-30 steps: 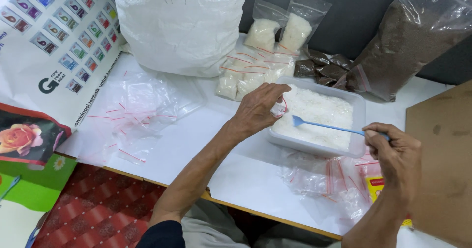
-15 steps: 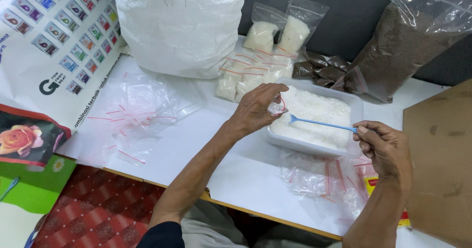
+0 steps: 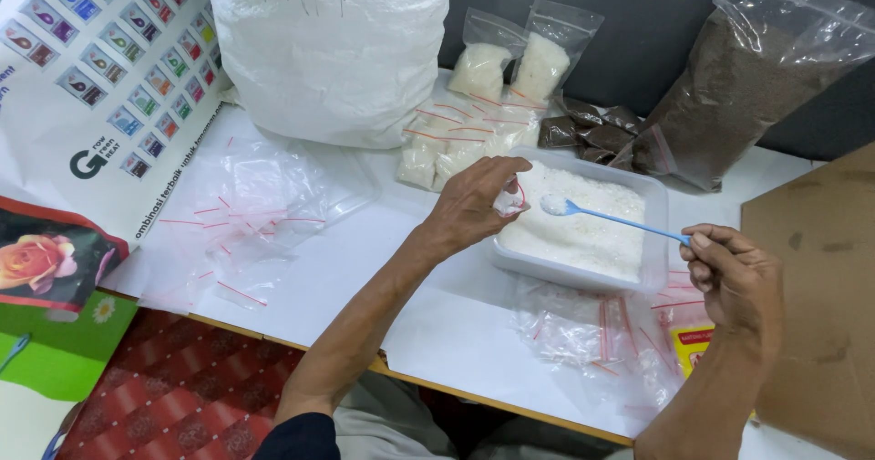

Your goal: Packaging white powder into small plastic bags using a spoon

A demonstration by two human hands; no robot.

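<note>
My left hand (image 3: 471, 206) pinches a small clear zip bag (image 3: 509, 199) with a red strip over the left edge of a clear plastic tray (image 3: 653, 268) filled with white granules. My right hand (image 3: 735, 278) grips the handle end of a thin blue spoon (image 3: 616, 218). Its bowl carries a heap of white granules and sits just right of the small bag's mouth, above the tray.
A large white sack (image 3: 333, 45) stands at the back. Beside it are filled small bags of white granules (image 3: 456, 141), dark brown packets (image 3: 588, 132) and a big bag of brown powder (image 3: 738, 86). Empty zip bags lie left (image 3: 246, 209) and under the tray (image 3: 592, 328). Brown cardboard (image 3: 820, 296) is at right.
The spoon has lifted out of the tray with a heap of granules and moved left to the small bag. My right hand shifted slightly left and up.
</note>
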